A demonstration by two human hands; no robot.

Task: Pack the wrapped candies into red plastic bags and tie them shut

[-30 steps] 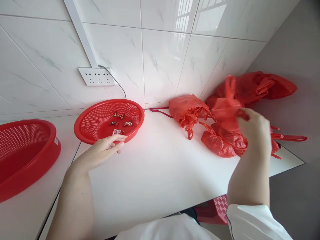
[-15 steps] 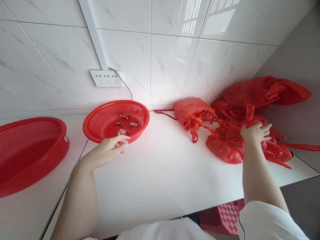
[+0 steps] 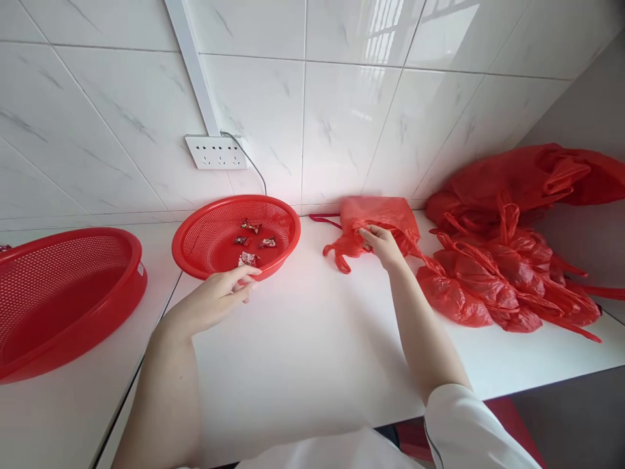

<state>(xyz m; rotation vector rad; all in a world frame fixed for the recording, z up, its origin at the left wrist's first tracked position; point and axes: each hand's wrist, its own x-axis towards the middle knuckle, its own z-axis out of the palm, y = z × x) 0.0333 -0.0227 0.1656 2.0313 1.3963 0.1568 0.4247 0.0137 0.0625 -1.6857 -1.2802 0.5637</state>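
Note:
My right hand pinches the knotted top of a red plastic bag that lies by the wall. My left hand is at the near edge of a round red plastic basket, its fingers loosely stretched over the rim and holding nothing. Several small wrapped candies lie on the basket floor, among them a dark red one and a paler one. More red plastic bags, knotted and filled, are heaped right of my right forearm.
A second red basket stands on the left, beyond a seam in the white table. Behind are a tiled wall and a socket panel with a cable. A larger red bag rests in the back right corner.
My right hand has moved left from the heap of bags to the separate bag by the wall and taken hold of its top. The left hand stays at the basket rim.

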